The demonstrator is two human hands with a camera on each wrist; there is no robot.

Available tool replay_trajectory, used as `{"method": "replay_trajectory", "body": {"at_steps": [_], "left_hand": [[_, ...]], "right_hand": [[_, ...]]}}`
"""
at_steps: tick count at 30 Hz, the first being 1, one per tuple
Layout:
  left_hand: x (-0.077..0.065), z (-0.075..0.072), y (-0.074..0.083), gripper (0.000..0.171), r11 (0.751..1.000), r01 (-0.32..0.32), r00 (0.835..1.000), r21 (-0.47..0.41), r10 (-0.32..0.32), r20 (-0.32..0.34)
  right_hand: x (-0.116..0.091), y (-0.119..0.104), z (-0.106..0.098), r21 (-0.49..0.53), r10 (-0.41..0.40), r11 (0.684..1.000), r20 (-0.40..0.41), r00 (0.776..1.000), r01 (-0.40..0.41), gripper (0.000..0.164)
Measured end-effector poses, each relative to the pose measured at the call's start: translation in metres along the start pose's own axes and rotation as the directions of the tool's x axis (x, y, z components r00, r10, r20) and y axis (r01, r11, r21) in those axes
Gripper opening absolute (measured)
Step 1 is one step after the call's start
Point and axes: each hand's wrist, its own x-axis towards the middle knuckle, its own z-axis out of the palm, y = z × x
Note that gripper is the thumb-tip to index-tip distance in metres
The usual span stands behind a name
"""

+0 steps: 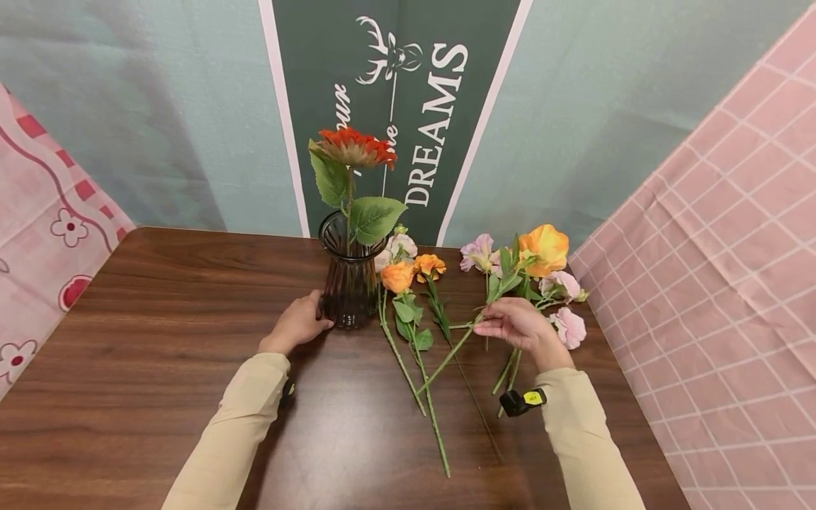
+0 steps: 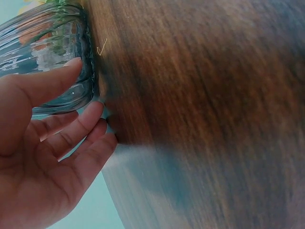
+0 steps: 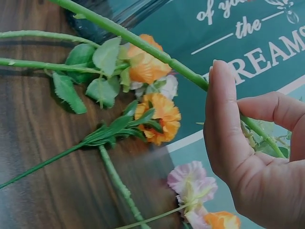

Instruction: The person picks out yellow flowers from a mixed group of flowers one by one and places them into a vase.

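Note:
My left hand holds the dark, clear ribbed vase low at its left side. In the left wrist view the thumb lies across the glass and the fingers reach round the other side. A red-orange flower with two big green leaves stands upright in the vase. To the right, my right hand pinches a green stem between thumb and fingers. The stem slants up toward leaves and a large yellow-orange flower. Its lower end overlaps other stems in the head view.
Right of the vase lie an orange rose, an orange carnation-like flower and a whitish bloom. Lilac and pink flowers lie near the right hand. Fabric hangs behind the wooden table and at both sides.

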Motion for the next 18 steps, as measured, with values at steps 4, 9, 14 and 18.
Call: {"method": "replay_trajectory", "body": {"at_steps": [4,9,14,18], "left_hand": [[-0.002,-0.002,0.005,0.060,1.000,0.027,1.000,0.000,-0.027,0.010],[-0.002,-0.003,0.006,0.060,0.999,0.037,0.999,0.019,-0.038,0.015],[0.000,0.000,0.004,0.060,0.999,0.034,0.999,0.022,-0.034,0.015],[-0.001,-0.001,0.004,0.060,0.999,0.032,0.999,0.019,-0.032,0.013]], "right_hand": [[-0.004,-0.007,0.002,0.022,-0.032,0.999,0.011,0.999,0.032,0.037],[-0.009,-0.016,0.003,0.038,-0.071,0.997,0.017,0.997,0.070,0.037],[-0.012,-0.022,0.005,0.057,-0.087,0.995,0.034,0.996,0.085,0.039],[-0.011,-0.028,0.009,0.064,-0.097,0.993,0.045,0.994,0.094,0.041]]}}
